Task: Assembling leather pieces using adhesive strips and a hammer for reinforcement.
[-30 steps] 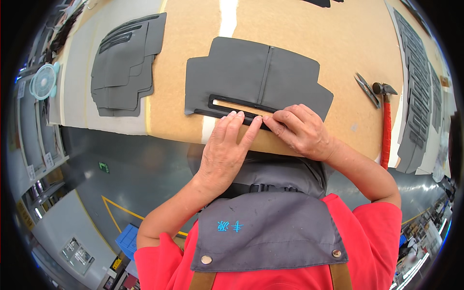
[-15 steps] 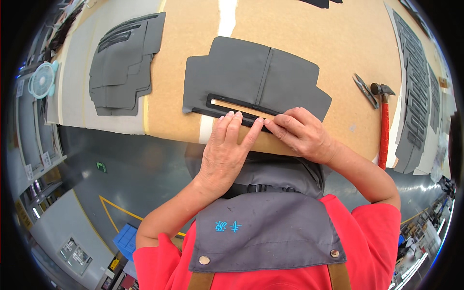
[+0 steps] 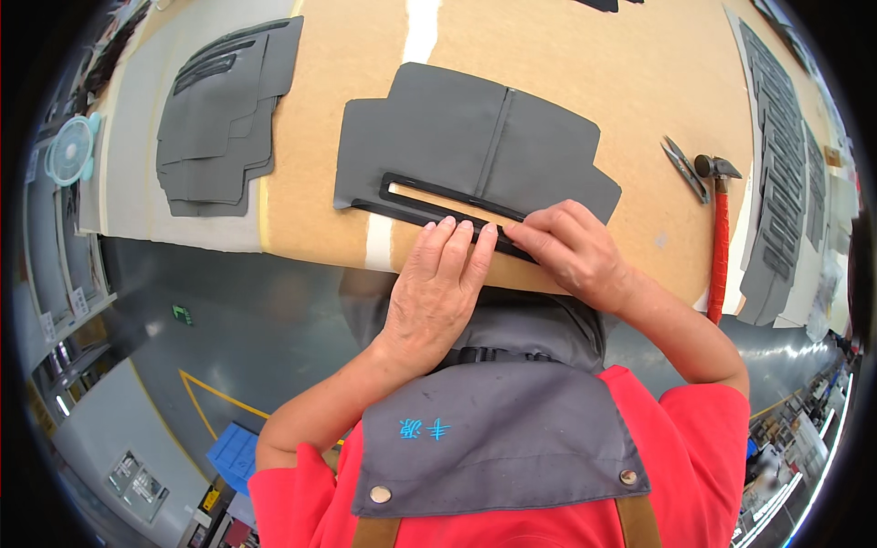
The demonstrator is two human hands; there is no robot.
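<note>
A dark grey sheet panel, maybe leather or leather-like, lies on the table near its front edge. A raised seam crosses its middle, and a long slot with a black border runs near its lower edge. Along that edge lies a narrow black strip. My left hand rests with stretched fingers, their tips pressing on the strip. Just right of them, my right hand pinches the strip and panel edge between thumb and fingers. Its fingers hide the slot's right end.
More grey panels lie stacked at the left. To the right are small metal snips and a hammer with a red handle. Further right, dark slotted pieces lie in a row. A small light-blue fan stands at the far left.
My left fingers have drawn closer together and shifted slightly right along the strip. My right hand still pinches at the edge. The whole view has shifted a little.
</note>
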